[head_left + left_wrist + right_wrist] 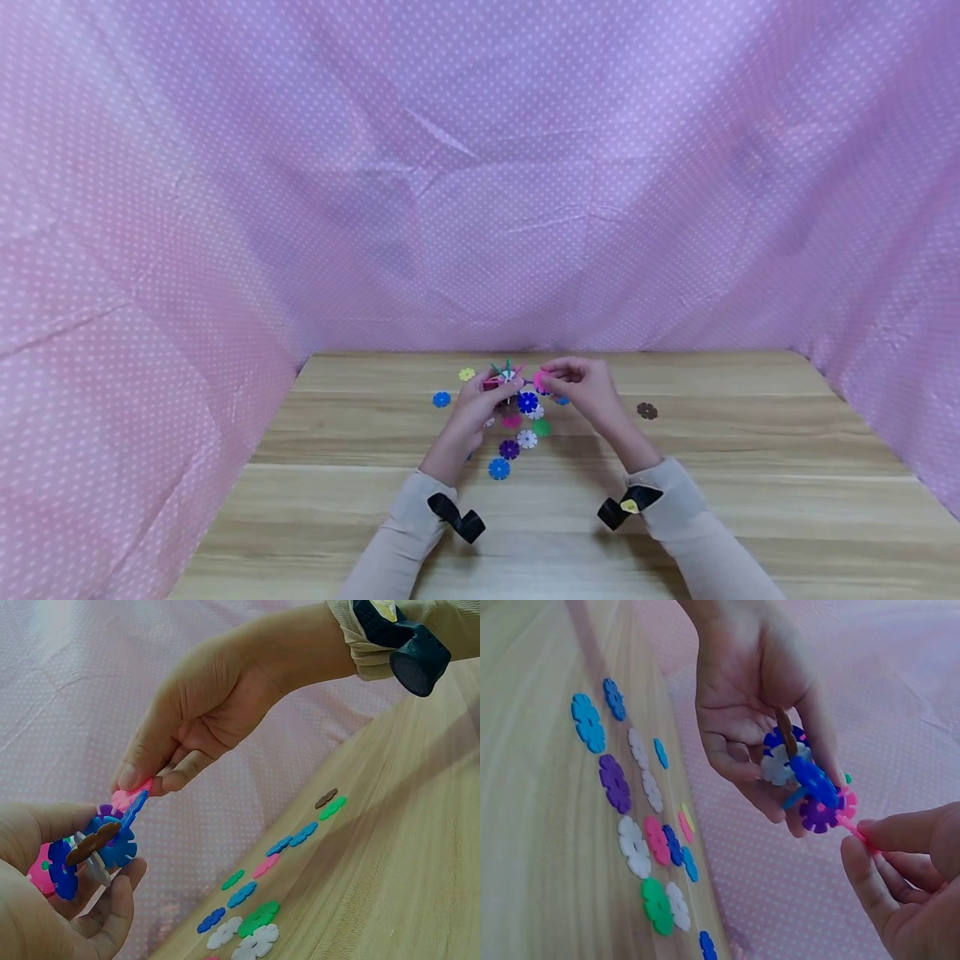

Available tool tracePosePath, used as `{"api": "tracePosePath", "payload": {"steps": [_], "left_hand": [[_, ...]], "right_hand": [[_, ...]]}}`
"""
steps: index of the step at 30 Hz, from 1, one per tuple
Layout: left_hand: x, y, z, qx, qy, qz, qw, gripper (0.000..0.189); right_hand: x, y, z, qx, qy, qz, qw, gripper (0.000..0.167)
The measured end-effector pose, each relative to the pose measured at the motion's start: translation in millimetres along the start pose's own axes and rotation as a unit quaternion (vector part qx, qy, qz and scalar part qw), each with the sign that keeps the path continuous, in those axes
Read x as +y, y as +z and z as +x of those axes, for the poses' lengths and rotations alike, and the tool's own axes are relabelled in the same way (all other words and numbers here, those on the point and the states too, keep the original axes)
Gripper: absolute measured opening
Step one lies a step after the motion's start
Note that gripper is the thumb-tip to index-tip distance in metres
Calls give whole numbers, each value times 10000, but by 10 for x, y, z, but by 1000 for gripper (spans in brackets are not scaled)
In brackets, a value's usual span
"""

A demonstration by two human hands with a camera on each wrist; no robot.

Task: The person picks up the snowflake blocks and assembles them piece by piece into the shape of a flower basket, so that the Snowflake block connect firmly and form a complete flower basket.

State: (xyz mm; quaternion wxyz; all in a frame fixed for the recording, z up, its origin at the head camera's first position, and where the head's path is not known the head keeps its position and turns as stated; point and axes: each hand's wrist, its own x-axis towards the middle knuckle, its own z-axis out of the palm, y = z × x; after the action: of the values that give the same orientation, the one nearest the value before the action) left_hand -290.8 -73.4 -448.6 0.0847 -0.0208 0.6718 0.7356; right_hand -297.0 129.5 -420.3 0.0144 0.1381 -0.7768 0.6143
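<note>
My left hand (474,405) holds a cluster of interlocked, notched plastic snowflake discs (814,781) above the table. Blue, white, purple, brown and pink discs jut from it at different angles. Facing it, my right hand (597,393) pinches a pink notched disc (129,798) between thumb and fingertips. In the right wrist view this disc's edge meets the cluster beside a purple disc (820,818). The left palm and fingers hide part of the cluster.
Loose discs lie on the wooden table (337,517) below and around the hands, among them a light blue disc (498,468), a white disc (527,439) and a yellow disc (467,375). A brown disc (647,411) lies off to the right. Pink dotted cloth (480,250) surrounds the table.
</note>
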Motion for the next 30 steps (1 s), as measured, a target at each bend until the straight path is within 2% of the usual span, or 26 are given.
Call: {"api": "tracePosePath", "payload": {"steps": [11,19,30], "left_hand": [[-22,26,-1,145,23,5,9999,35],[-20,34,-18,122,160,204,9996,38],[-1,15,-20,28,268,261,9993,36]], "right_hand": [[15,108,-32,245,-201,154,9994,23],[13,148,-35,564,-113,143,9982,19],[3,165,-27,601,46,128,9981,18]]}}
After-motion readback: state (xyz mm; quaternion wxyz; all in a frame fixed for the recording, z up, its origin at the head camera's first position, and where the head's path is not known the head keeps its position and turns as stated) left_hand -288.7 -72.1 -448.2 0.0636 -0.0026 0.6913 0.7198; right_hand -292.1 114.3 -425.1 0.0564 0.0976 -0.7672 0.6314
